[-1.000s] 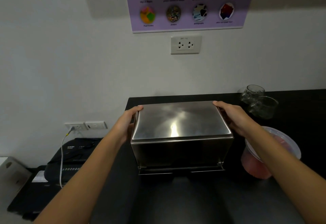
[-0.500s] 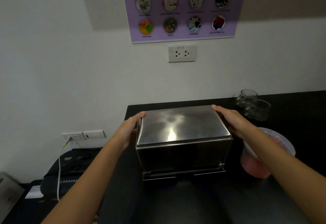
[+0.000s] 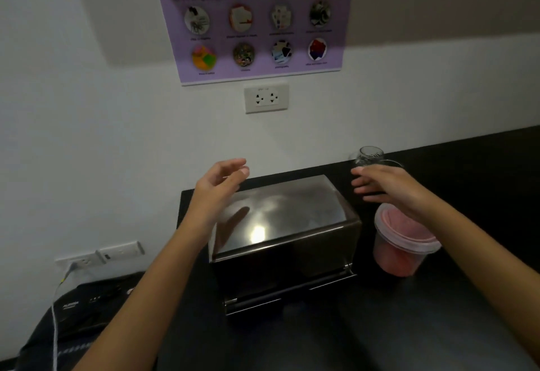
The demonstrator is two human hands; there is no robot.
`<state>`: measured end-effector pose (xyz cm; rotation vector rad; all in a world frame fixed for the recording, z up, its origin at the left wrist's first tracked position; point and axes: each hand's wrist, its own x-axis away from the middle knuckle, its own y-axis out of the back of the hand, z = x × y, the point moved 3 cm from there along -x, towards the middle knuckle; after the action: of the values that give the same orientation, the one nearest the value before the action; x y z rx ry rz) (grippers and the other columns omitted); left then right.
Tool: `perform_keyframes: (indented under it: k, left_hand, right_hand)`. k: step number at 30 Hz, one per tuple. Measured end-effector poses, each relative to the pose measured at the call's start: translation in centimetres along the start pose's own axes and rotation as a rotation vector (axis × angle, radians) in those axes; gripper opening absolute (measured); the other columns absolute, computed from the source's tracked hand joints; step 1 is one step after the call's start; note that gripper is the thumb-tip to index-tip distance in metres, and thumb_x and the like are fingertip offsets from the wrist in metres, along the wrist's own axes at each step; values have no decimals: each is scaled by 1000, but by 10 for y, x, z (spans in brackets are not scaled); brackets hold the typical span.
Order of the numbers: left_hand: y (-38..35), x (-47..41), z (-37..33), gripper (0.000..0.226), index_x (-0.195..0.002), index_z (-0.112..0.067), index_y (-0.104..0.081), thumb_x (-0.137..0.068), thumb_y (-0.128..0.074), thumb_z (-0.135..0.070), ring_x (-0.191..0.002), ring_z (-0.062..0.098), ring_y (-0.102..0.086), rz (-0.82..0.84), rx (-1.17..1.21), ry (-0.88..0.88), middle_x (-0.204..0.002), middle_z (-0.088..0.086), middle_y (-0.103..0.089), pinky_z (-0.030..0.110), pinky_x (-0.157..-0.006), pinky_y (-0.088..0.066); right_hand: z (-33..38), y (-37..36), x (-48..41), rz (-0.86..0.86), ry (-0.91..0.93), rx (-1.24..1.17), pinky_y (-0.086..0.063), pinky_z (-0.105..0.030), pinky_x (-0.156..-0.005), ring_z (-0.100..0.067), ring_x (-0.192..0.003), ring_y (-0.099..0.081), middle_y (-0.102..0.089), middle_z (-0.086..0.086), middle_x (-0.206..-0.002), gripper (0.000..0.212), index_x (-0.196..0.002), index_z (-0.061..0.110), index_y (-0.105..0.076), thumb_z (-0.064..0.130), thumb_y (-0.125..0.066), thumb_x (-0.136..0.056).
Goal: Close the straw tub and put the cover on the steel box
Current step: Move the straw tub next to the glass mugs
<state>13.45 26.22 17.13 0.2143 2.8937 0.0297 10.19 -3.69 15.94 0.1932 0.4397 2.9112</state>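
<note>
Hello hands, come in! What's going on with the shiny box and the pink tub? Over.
Left hand and right hand open, empty. Cover sits on steel box. Straw tub lidded. Nothing blocking.

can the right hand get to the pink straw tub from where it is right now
Probably yes. The right hand hangs open just above the straw tub, with nothing between them; the steel box sits off to the tub's left.

Steel box [image 3: 280, 224] glossy metal; straw tub [image 3: 400, 251] translucent plastic; counter [image 3: 380, 327] matt black.

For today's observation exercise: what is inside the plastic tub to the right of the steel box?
Through the clear wall of the tub, a pink-red mass shows, too blurred to identify as separate straws. Its lid is on, covering the contents from above.
</note>
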Motion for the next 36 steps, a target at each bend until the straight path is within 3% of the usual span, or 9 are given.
perform_keyframes:
  k: [4, 6, 10, 14, 17, 22, 27, 30, 36]
  left_hand:
    - [-34, 0, -4, 13, -87, -36, -68, -75, -68, -32, -108, 17, -59, 148, 51, 43, -112, 3, -65, 19, -78, -52]
    - [-50, 0, -2, 12, -89, -35, -69, -79, -67, -27, -109, 17, -58, 168, 64, 47, -110, 1, -66, 26, -88, -51]
    - [-79, 3, 1, 15, -92, -32, -69, -78, -68, -28, -112, 24, -58, 223, 98, 121, -112, 1, -66, 48, -95, -49]
    - [-108, 4, 0, 17, -90, -29, -70, -78, -68, -18, -99, 22, -61, 273, 90, 69, -96, -7, -70, 59, -96, -44]
    - [-134, 8, 3, 19, -87, -31, -70, -72, -69, -20, -96, 17, -63, 289, 88, 25, -93, -4, -71, 54, -95, -46]
    - [-181, 18, 11, 20, -91, -35, -71, -71, -71, -30, -101, 14, -65, 251, 127, 27, -96, -8, -73, 23, -87, -52]
    - [-227, 32, 26, 40, -98, -30, -65, -60, -69, -39, -105, 14, -63, 98, 99, 43, -101, -4, -72, 28, -92, -49]
    - [-247, 51, 38, 43, -102, -34, -62, -60, -70, -41, -106, 4, -61, 29, 63, 64, -106, -9, -70, 20, -92, -49]
    - [-273, 79, 70, 81, -124, -45, -30, -60, -80, -45, -126, -7, -35, -116, -56, 104, -138, -22, -32, 12, -101, -31]
  right_hand:
    - [5, 18, 21, -82, 25, -4, -49, -29, -73, -17, -93, -61, -63, -4, -100, 32, -115, 16, -57, 31, -52, -87]
    - [6, 27, 31, -116, 32, -13, -50, -30, -75, -17, -94, -61, -63, -5, -101, 31, -113, 16, -59, 31, -53, -86]
    - [5, 45, 41, -134, 56, -23, -50, -30, -78, -18, -95, -62, -64, -5, -101, 32, -114, 16, -59, 31, -52, -87]
    - [-1, 62, 35, -105, 101, -40, -51, -32, -82, -18, -95, -63, -65, -6, -102, 28, -110, 16, -61, 30, -53, -87]
    - [-7, 74, 22, -49, 128, -23, -51, -33, -85, -17, -96, -63, -65, -5, -103, 28, -110, 18, -61, 30, -53, -87]
    - [-27, 103, -4, 67, 148, 8, -51, -29, -80, -14, -94, -62, -65, -2, -100, 20, -103, 24, -62, 29, -53, -87]
    - [-65, 133, -31, 160, 125, 62, -49, -24, -75, -10, -90, -61, -64, 3, -97, 12, -95, 31, -62, 29, -53, -87]
    - [-93, 145, -50, 211, 67, 148, -48, -24, -75, -10, -90, -59, -62, 3, -100, 10, -92, 31, -59, 27, -52, -87]
    - [-149, 155, -82, 274, 3, 401, -37, -29, -88, -19, -115, -49, -55, -5, -124, 27, -114, 20, -58, 26, -54, -87]
